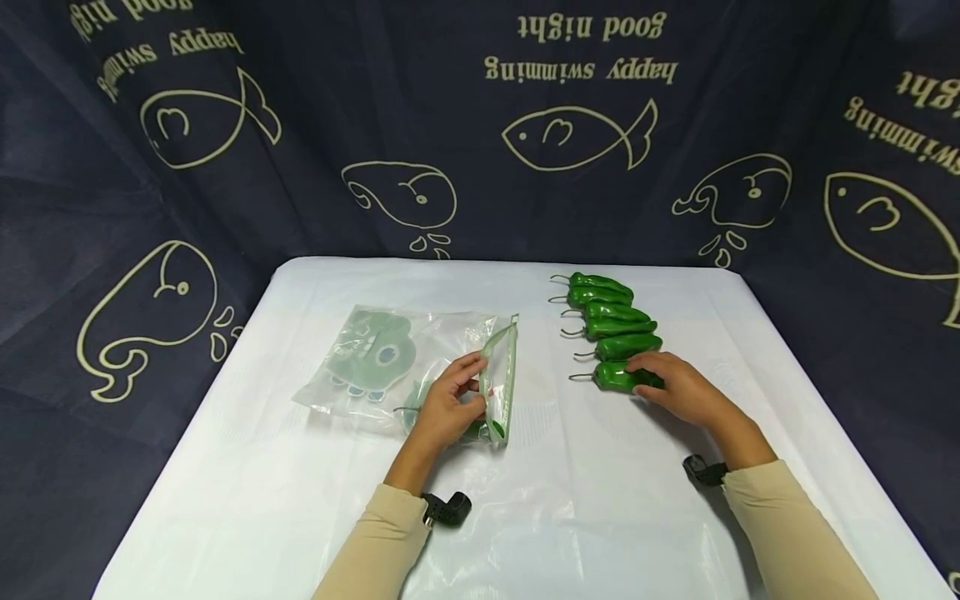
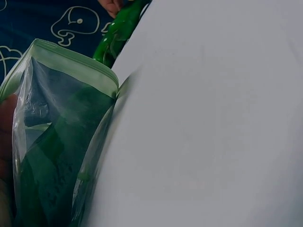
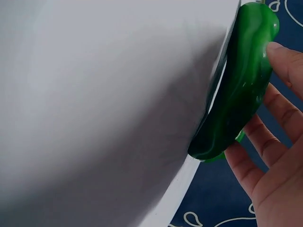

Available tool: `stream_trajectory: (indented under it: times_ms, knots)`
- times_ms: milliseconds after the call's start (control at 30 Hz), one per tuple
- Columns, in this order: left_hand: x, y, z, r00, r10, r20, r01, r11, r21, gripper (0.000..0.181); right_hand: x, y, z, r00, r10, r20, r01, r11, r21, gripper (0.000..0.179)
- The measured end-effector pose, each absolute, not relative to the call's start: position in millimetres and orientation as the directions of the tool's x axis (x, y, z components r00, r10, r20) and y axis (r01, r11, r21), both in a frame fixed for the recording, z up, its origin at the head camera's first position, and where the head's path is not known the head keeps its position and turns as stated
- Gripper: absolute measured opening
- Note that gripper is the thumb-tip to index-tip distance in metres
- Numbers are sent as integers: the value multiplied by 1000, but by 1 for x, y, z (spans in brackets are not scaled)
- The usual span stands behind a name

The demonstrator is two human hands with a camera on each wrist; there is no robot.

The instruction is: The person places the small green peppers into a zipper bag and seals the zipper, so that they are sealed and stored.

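My left hand (image 1: 448, 406) holds the near side of a clear zip bag (image 1: 446, 329) with green printed shapes, its fingers at the bag's parted green zip edge. Inside the bag lies a green pepper (image 2: 57, 151), partly hidden by that hand and the print. On the right, my right hand (image 1: 681, 389) grips the nearest green pepper (image 1: 613, 377) of a row, thumb and fingers at its sides. This pepper (image 3: 244, 80) is smooth and glossy in the right wrist view and seems to lie on the table.
Several more green peppers (image 1: 622, 346) lie side by side beyond the gripped one, stems pointing left. Everything rests on a white-covered table (image 1: 570, 517). A dark blue curtain (image 1: 450, 83) with fish and whale drawings hangs behind and around the table. Both wrists wear small black cameras (image 1: 448, 508).
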State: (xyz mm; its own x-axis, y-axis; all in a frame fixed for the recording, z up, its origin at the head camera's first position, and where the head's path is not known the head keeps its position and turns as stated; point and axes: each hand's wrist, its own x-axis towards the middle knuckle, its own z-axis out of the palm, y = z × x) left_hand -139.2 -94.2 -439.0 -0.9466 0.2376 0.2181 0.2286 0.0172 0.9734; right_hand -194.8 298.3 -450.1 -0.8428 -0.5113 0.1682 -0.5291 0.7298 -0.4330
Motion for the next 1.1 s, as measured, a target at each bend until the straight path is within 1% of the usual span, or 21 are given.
stream_trajectory:
  times_ms: [67, 300, 533, 767, 933, 1100]
  knots:
    - [-139, -95, -438, -946, 245, 214, 226, 23, 974, 57, -195, 299, -451, -844, -510, 163, -526, 731, -435, 33]
    - [-153, -92, -471, -950, 211, 230, 240, 21, 971, 60, -193, 299, -454, -845, -516, 144, -521, 732, -439, 35]
    - [-152, -93, -471, -948, 209, 241, 246, -2, 969, 60, -193, 292, -452, -854, -504, 130, -504, 736, -452, 37]
    - [-153, -92, -471, -949, 206, 238, 246, 13, 969, 60, -194, 290, -450, -878, -477, 49, -440, 759, -480, 40]
    - [-153, -92, -471, -953, 204, 223, 232, 21, 972, 59, -195, 290, -450, -882, -471, 7, -415, 771, -483, 42]
    - [-146, -93, -456, -949, 224, 223, 233, 16, 972, 58, -195, 290, -450, -879, -477, -17, -409, 772, -486, 44]
